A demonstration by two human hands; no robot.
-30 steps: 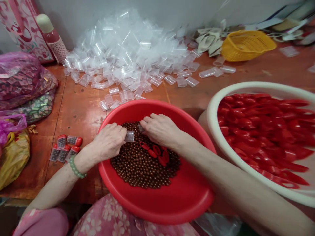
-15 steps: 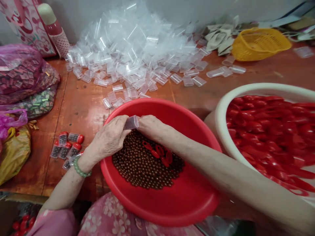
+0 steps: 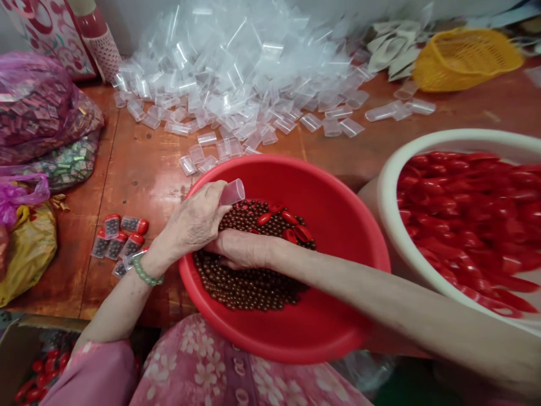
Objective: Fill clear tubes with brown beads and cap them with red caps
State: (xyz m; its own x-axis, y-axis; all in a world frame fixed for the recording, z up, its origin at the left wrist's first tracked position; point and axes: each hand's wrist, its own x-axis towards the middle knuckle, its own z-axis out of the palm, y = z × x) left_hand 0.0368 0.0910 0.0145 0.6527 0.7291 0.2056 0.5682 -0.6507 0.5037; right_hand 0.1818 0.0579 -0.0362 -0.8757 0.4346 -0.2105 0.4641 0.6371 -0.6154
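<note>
My left hand [image 3: 198, 217], wearing a green bead bracelet, is closed around a small clear plastic tube [image 3: 233, 192] at the basin's left rim. The tube is tilted with its open end up and to the right; no balls show in it. My right hand [image 3: 240, 248] reaches low into the shiny brown balls [image 3: 253, 293], just below my left hand. Its fingertips are hidden, so I cannot see whether it holds any. Several red plastic caps [image 3: 289, 217] lie on the balls inside the red basin [image 3: 338, 332].
Clear tubes [image 3: 253, 84] are heaped at the back. Filled red-capped tubes [image 3: 115, 246] lie left of the basin. A white tub [image 3: 386, 192] of red plastic pieces [image 3: 473, 220] stands right, a yellow basket [image 3: 465, 59] behind. Bags of small packets [image 3: 38, 113] sit at far left.
My right hand has moved down and left, from beside the tube's mouth into the balls. The left hand still holds the tube, now tilted slightly more upward. The view has shifted a little.
</note>
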